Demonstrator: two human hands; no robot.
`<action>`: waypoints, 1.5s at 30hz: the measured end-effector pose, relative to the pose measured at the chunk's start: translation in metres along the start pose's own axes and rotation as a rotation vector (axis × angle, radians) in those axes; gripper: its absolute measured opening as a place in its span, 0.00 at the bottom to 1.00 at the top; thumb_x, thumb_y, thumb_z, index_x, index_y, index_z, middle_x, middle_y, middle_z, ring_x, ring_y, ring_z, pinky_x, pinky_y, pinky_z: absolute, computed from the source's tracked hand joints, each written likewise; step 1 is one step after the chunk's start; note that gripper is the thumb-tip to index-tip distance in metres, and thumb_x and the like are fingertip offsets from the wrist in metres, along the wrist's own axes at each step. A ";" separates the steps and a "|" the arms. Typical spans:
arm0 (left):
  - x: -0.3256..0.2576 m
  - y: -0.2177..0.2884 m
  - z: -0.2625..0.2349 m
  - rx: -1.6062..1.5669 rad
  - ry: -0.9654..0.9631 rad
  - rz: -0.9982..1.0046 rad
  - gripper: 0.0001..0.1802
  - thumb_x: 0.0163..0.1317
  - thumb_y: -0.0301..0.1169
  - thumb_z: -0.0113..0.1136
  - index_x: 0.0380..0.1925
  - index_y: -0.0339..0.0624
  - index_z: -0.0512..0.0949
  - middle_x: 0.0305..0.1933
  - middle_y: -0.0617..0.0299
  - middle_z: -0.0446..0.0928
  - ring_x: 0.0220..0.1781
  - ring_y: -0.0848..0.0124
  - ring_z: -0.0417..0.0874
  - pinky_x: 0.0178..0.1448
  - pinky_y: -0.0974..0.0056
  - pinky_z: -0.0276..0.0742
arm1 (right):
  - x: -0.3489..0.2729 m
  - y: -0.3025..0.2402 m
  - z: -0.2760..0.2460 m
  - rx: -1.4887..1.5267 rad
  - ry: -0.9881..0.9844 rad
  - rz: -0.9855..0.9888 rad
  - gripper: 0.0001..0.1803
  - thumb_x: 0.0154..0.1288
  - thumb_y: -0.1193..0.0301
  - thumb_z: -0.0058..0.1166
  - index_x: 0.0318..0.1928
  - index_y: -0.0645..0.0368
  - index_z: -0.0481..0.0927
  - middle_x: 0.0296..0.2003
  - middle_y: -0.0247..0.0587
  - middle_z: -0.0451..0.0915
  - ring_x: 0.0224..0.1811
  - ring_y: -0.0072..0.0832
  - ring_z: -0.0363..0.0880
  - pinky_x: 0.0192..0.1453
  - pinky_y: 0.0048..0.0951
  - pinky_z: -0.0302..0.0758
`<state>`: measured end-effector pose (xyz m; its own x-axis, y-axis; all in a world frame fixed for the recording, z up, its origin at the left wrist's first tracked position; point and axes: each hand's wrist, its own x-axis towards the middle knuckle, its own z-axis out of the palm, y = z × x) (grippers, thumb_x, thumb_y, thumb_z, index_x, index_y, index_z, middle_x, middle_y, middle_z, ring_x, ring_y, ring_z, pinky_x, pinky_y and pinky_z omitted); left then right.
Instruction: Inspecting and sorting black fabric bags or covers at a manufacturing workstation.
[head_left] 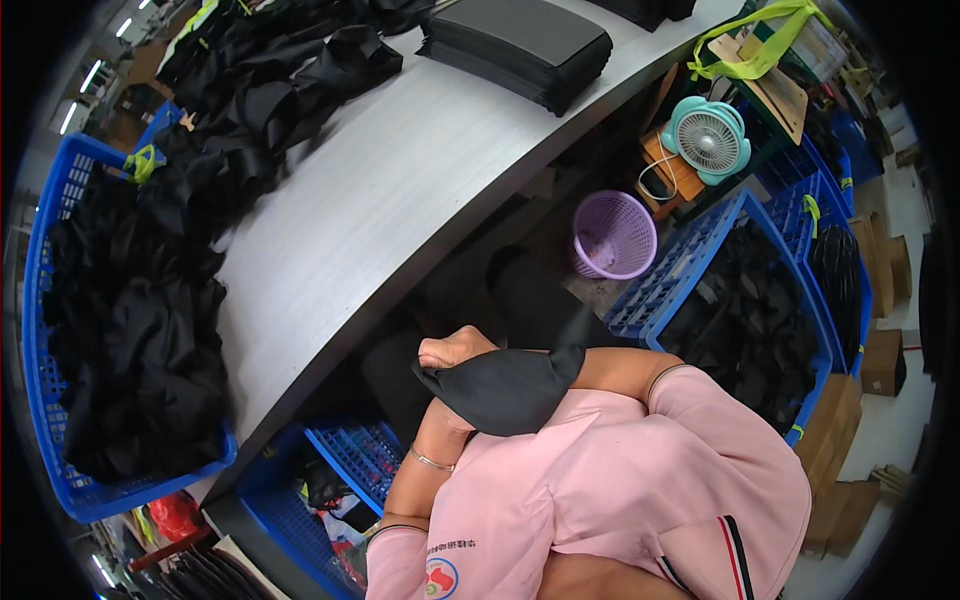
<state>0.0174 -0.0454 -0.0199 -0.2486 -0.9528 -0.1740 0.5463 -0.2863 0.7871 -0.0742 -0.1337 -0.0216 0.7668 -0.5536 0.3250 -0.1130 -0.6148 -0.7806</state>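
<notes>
A piece of smooth black fabric [505,392] drapes between my forearms, close to the front of my pink shirt. My right hand [455,348] reaches across to the left and is closed in a fist at the fabric's far left edge, gripping it. Below it, my left hand [450,416], with a bracelet at the wrist, goes under the fabric. Its fingers are hidden there. Both hands are in front of me, short of the table edge.
Across the grey table [345,215] lie a stack of flat black pieces [520,45] and heaped black cloth [270,110]. A blue crate [45,330] of black fabric stands left. To the right are a purple basket [614,235], a teal fan [707,140] and another filled blue crate [690,260].
</notes>
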 end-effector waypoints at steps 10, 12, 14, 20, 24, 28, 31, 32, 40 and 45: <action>0.070 0.082 0.090 1.622 -0.087 0.561 0.16 0.57 0.27 0.61 0.46 0.42 0.75 0.52 0.48 0.73 0.42 0.52 0.80 0.47 0.55 0.77 | -0.026 0.040 0.053 0.947 -0.374 0.050 0.11 0.73 0.66 0.54 0.48 0.60 0.78 0.43 0.40 0.80 0.46 0.23 0.81 0.44 0.23 0.77; 0.075 0.129 0.119 1.515 -0.054 0.622 0.33 0.53 0.19 0.59 0.64 0.42 0.72 0.69 0.42 0.70 0.56 0.49 0.80 0.55 0.55 0.77 | -0.028 0.045 0.064 1.156 -0.488 0.049 0.12 0.73 0.67 0.53 0.50 0.60 0.77 0.45 0.40 0.80 0.48 0.21 0.81 0.46 0.22 0.77; 0.068 0.126 0.100 1.295 0.350 0.220 0.39 0.54 0.19 0.60 0.70 0.42 0.65 0.73 0.45 0.66 0.65 0.56 0.76 0.66 0.60 0.72 | -0.027 0.037 0.054 0.551 -0.202 -0.225 0.14 0.74 0.67 0.53 0.53 0.61 0.77 0.44 0.38 0.81 0.46 0.21 0.81 0.46 0.21 0.78; 0.048 0.135 0.038 0.884 0.534 0.658 0.28 0.64 0.14 0.50 0.66 0.28 0.66 0.74 0.42 0.63 0.69 0.56 0.75 0.71 0.60 0.71 | -0.004 0.008 -0.063 0.695 0.329 0.593 0.13 0.77 0.65 0.48 0.45 0.62 0.81 0.33 0.34 0.81 0.29 0.17 0.77 0.35 0.20 0.74; 0.038 0.133 0.047 0.813 0.595 0.580 0.29 0.63 0.15 0.52 0.67 0.31 0.66 0.71 0.46 0.68 0.67 0.57 0.77 0.72 0.60 0.70 | 0.016 -0.024 -0.096 0.527 0.373 0.249 0.13 0.75 0.67 0.51 0.48 0.65 0.80 0.45 0.38 0.79 0.46 0.22 0.77 0.52 0.24 0.74; 0.034 0.138 0.055 1.159 0.418 0.526 0.30 0.64 0.18 0.54 0.69 0.33 0.66 0.69 0.48 0.71 0.63 0.60 0.79 0.73 0.58 0.68 | 0.024 -0.031 -0.080 0.279 0.249 0.202 0.10 0.64 0.75 0.62 0.44 0.67 0.80 0.43 0.41 0.81 0.48 0.33 0.78 0.56 0.30 0.73; 0.037 0.141 0.039 0.848 0.574 0.447 0.30 0.69 0.26 0.55 0.71 0.39 0.64 0.71 0.51 0.68 0.69 0.63 0.72 0.72 0.60 0.67 | 0.016 -0.037 -0.099 0.699 0.110 0.164 0.08 0.62 0.78 0.61 0.40 0.70 0.83 0.44 0.40 0.83 0.51 0.34 0.78 0.62 0.33 0.70; 0.047 0.131 0.008 -0.082 0.711 0.405 0.33 0.69 0.29 0.58 0.73 0.44 0.62 0.75 0.51 0.63 0.75 0.62 0.66 0.72 0.63 0.66 | 0.014 -0.044 -0.110 0.989 0.036 0.220 0.07 0.61 0.79 0.61 0.39 0.70 0.84 0.44 0.40 0.83 0.51 0.33 0.78 0.65 0.34 0.69; -0.009 0.070 -0.037 1.228 0.161 0.405 0.29 0.76 0.38 0.49 0.71 0.34 0.63 0.69 0.51 0.71 0.72 0.60 0.70 0.75 0.63 0.64 | 0.065 -0.042 -0.141 0.935 0.139 0.326 0.12 0.72 0.70 0.56 0.47 0.67 0.84 0.41 0.32 0.83 0.45 0.17 0.77 0.55 0.21 0.71; 0.038 0.084 0.014 -0.087 -0.052 0.276 0.31 0.78 0.46 0.37 0.75 0.43 0.55 0.76 0.51 0.59 0.78 0.58 0.60 0.81 0.58 0.52 | 0.067 -0.038 -0.132 0.816 0.402 0.447 0.12 0.72 0.70 0.56 0.47 0.67 0.83 0.44 0.37 0.84 0.48 0.24 0.81 0.55 0.25 0.74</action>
<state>0.0428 -0.1049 0.0479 -0.1209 -0.9901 0.0718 0.6653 -0.0271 0.7461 -0.1021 -0.2219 0.1005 0.4730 -0.8797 -0.0480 0.2439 0.1831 -0.9524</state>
